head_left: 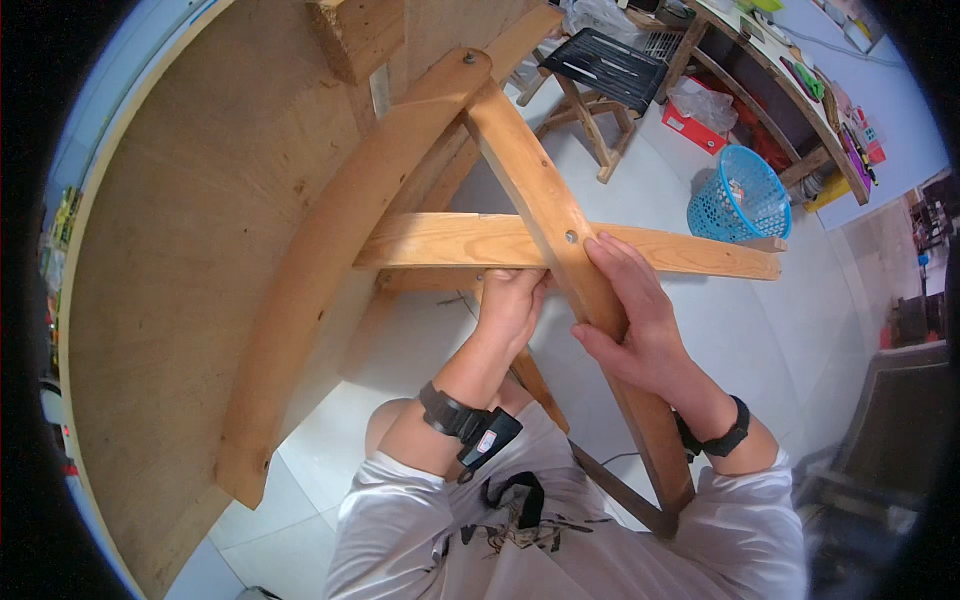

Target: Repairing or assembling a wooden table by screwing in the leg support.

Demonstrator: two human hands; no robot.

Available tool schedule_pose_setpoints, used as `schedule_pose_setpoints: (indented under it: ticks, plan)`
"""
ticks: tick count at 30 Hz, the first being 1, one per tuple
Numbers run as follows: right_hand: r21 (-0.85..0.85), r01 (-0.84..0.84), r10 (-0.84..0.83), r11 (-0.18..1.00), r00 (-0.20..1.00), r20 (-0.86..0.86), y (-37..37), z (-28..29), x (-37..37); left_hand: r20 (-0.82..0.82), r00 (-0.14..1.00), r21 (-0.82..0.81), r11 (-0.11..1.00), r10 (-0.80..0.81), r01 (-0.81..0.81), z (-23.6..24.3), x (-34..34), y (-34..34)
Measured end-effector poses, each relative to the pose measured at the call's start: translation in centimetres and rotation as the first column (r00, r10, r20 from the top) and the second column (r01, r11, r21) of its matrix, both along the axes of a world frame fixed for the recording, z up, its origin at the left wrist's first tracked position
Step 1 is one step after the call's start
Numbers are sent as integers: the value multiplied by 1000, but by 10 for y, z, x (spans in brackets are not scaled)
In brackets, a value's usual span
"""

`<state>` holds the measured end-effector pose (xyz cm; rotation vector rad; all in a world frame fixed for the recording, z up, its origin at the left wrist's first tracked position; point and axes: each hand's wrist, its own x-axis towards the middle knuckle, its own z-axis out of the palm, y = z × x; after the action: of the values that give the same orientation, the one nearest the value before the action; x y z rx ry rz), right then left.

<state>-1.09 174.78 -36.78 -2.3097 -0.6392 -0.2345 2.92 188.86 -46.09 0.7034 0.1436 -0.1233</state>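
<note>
A slanted wooden leg [548,192] crosses over a horizontal wooden bar [450,240], with a round bolt hole showing in the leg at the crossing. My right hand [640,315] grips the leg just below that hole, its thumb across the top face and its fingers along the right edge. Under the bar, left of the leg, my left hand [512,305] is closed; its fingertips and whatever they hold are hidden behind the wood. A curved wooden piece [340,225] joins the leg's top end, where a bolt [468,58] sticks up.
A large wooden panel [170,260] fills the left side, with a wooden block [362,38] at its top. Beyond the bar stand a blue plastic basket [722,205], a black-topped folding stool [608,70] and a red box [693,130]. A cluttered desk [790,90] is at the far right.
</note>
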Motion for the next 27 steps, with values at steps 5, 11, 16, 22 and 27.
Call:
schedule_pose_setpoints:
  ticks: [5, 11, 16, 22, 27]
  plan:
    - [9, -12, 12, 1000, 999, 30, 0, 0, 0, 16, 1000, -18, 1000, -8, 8, 2, 4, 6]
    - [-2, -26, 26, 1000, 998, 60, -1, -7, -2, 39, 999, 18, 999, -32, 31, 2, 1, 11]
    - [-22, -25, 27, 999, 996, 87, 0, -9, -2, 19, 999, -18, 999, -34, 34, -4, 2, 10]
    - [-44, 17, -14, 999, 997, 69, -2, -12, 0, -78, 995, -95, 994, -56, 48, 0, 3, -1]
    - [-9, 18, -17, 1000, 997, 81, -2, -6, 0, -142, 986, -166, 984, -92, 68, 9, 5, -5]
